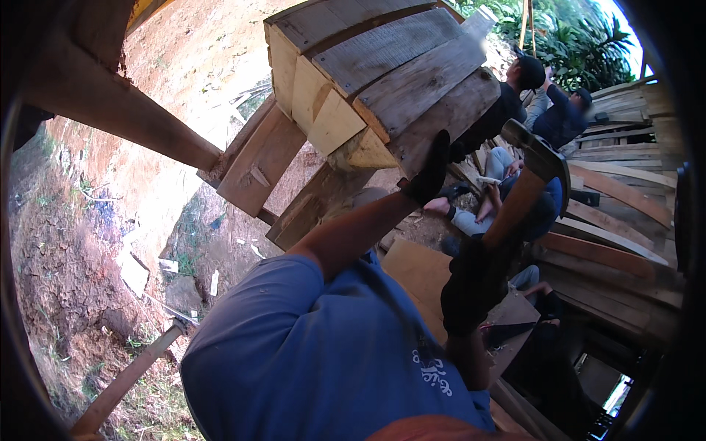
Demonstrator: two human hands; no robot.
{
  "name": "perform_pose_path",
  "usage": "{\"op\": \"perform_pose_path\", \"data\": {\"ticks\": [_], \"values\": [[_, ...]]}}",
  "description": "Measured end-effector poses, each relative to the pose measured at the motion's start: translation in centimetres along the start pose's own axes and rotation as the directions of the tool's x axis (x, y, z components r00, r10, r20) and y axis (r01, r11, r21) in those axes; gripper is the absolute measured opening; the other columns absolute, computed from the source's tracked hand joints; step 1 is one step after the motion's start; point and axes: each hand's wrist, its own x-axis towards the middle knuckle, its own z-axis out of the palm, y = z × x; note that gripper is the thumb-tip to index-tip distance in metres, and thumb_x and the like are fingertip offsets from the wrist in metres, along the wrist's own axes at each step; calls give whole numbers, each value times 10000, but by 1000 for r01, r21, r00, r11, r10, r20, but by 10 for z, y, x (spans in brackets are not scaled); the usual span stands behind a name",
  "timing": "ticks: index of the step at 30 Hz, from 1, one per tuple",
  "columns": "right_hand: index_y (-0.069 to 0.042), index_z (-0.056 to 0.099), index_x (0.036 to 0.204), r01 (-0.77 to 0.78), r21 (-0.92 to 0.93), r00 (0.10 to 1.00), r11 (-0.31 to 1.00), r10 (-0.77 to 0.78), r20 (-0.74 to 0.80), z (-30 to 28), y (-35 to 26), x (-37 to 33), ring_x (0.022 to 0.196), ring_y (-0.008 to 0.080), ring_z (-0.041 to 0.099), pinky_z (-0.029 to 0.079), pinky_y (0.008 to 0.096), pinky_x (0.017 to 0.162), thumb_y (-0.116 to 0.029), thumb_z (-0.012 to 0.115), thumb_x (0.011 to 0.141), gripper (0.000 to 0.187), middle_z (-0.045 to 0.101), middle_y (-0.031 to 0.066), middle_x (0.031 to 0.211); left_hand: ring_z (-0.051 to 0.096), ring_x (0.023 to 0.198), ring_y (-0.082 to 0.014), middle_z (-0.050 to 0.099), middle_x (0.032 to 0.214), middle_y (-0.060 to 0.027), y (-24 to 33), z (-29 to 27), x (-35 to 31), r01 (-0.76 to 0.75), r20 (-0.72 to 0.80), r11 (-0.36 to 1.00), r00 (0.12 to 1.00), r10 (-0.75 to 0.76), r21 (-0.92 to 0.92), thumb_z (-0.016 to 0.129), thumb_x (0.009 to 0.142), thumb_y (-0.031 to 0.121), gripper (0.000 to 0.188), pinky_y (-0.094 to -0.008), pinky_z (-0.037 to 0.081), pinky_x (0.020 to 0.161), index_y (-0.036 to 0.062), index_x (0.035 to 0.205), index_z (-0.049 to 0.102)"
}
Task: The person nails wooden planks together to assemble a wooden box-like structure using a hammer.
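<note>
Head view, tilted steeply, shows the person in a blue short-sleeved shirt (316, 353) reaching up toward the upper middle of the frame, where a stack of rough grey-brown wooden planks (397, 73) rests on pale sawn timber beams (323, 110). Left hand (430, 173), in a black glove, presses flat against the lower edge of the planks, fingers spread along the wood rather than wrapped round anything. Right hand (471, 283), also in a black glove, is clenched round the lower part of the brown wooden handle of a steel-headed claw hammer (533, 165), which rises at a slant toward the right of centre, its head clear of the planks and raised. Judging from this pose, a good blow would need the left hand to steady the plank while staying clear of the hammer's path, and the grip low on the handle should give a fuller swing. No nail can be made out. Beyond, at upper right, two other people in dark clothing (515, 103) sit among loose boards (618, 191). Bare reddish earth (176, 66) fills the left of the frame, far below.
</note>
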Motion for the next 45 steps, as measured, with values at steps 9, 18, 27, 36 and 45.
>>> {"op": "perform_pose_path", "data": {"ticks": [9, 18, 27, 36, 45], "values": [[-71, 464, 1643, 76, 193, 997, 978, -74, -17, 2, 2, -10, 805, 242, 648, 534, 358, 681, -57, 646, 1041, 628, 691, 133, 1095, 592, 1333, -197, 648, 1453, -133, -2, -10, -2, 96, 15, 994, 995, -95, -57, 364, 1157, 614, 716, -372, 398, 1200, 41, 1548, 539], [-158, 534, 1617, -558, 667, 737, 494, 665, 124, -14, 23, -112, 596, 34, 524, 427, 247, 513, -49, 692, 997, 649, 643, -23, 816, 729, 1159, -224, 757, 1308, -96, 6, 32, -14, 57, -151, 993, 988, -41, 100, 533, 1153, 441, 525, -396, 538, 1039, 21, 1444, 655], [-50, 615, 1435, -482, 646, 659, 591, 731, -177, 2, 47, -210, 705, 267, 666, 523, 395, 610, -191, 755, 994, 484, 718, 134, 963, 729, 1196, -250, 735, 1345, -149, -42, 30, -78, 59, 342, 840, 896, -282, 539, 591, 1097, 228, 448, -361, 570, 994, -8, 1478, 604], [-49, 677, 1290, -825, 181, 221, 535, 601, -768, -12, 70, -357, 811, 342, 722, 553, 463, 704, -209, 732, 1013, 325, 712, 170, 953, 701, 1238, -255, 725, 1351, -129, -46, 158, -180, -639, 819, 514, 477, -318, 572, 571, 1093, 35, 305, -406, 540, 1096, -21, 1366, 694], [-21, 652, 1268, -633, 766, -447, 113, 755, -480, 29, 120, -463, 1050, 412, 720, 542, 502, 859, -328, 636, 1078, 362, 720, 245, 1120, 695, 1206, -344, 742, 1272, -136, -87, 280, -318, -510, 818, 859, -510, -265, -39, 807, 920, 185, 331, -458, 549, 1050, 107, 1240, 773]]}}
